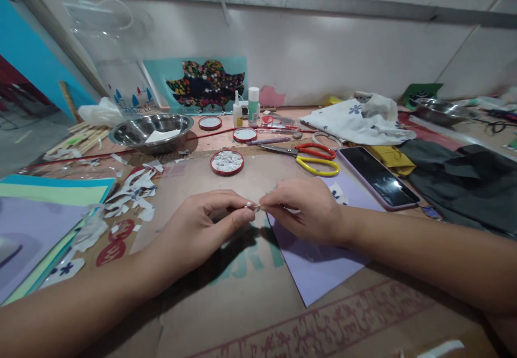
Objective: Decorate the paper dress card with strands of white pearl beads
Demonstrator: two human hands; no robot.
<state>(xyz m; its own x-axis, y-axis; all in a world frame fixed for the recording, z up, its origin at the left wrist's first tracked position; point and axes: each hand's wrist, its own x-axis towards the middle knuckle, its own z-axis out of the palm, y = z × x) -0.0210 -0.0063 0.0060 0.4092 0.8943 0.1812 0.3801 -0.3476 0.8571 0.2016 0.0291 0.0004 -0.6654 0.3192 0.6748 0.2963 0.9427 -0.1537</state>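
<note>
1. Left hand [212, 223] pinches a small pearl-like bead [248, 205] between thumb and forefinger; right hand [309, 207], fingertips closed, grips a thin pale piece [257, 208] right beside it, too small to identify.
2. Just beyond the hands, an open dish [226, 162] holds more small, pale pieces. The scissors [290, 151] lie open beyond the right hand, beside the phone [377, 177].
3. Under and beside the right hand is a purple sheet [315, 277], with a flower-patterned scrap [338, 192] on it; whether it is glued cannot be told.
4. Beyond the left hand, a decorated picture [205, 86] stands upright and looks largely done.
5. Cut scraps [135, 191] beside the left hand suggest some cutting is done. The bead work looks unfinished, the bead being between the fingers; how much remains cannot be told.
</note>
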